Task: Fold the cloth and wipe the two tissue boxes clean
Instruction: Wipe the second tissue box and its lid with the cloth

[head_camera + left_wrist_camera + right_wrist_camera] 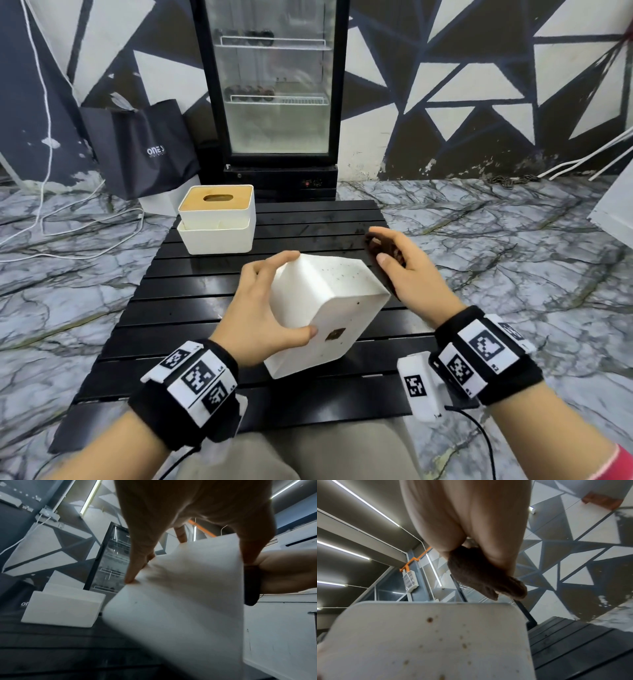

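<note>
While tilted: the near box (329, 308) shows brown specks on two faces, so the wipe should cover each face in full strokes, the box braced firmly.
Tabletop (191, 301): carries the far box (217, 219), well apart from both hands.
Left hand (260, 308): fingers and thumb clamp the near box, lifting its far end.
Right hand (407, 270): curled round the brown cloth (481, 573), just beside the box's right edge.

White tissue box (329, 308) with brown specks in left hand (260, 308), dark brown cloth (481, 572) in right hand (407, 270), possibly fuzzy, black slatted table (191, 294) beneath
</note>
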